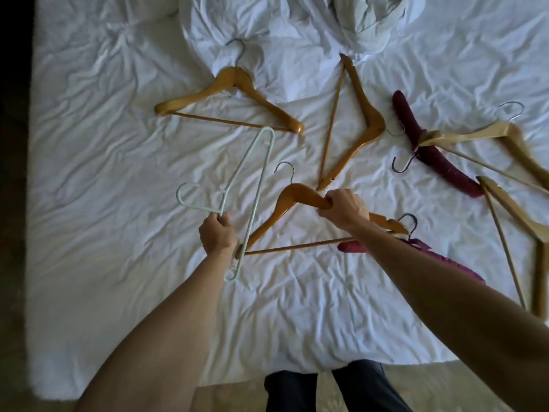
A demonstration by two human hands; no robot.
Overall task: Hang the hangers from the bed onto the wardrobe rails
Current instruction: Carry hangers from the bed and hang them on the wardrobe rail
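Note:
My left hand (217, 234) grips a pale plastic hanger (249, 185) near its hook, lifted off the sheet and tilted. My right hand (343, 208) grips the shoulder of a brown wooden hanger (274, 215) that lies on the bed (118, 179) in front of me. Two more brown wooden hangers lie further back, one at the left (228, 96) and one in the middle (361, 114). A dark red padded hanger (427, 150) lies to the right, and another padded hanger (350, 247) is partly hidden under my right forearm. No wardrobe rail is in view.
Two light wooden hangers, one (487, 135) above the other (523, 230), lie at the bed's right edge. A bunched white duvet (297, 28) sits at the far side. The floor and my legs (335, 388) show at the bed's near edge.

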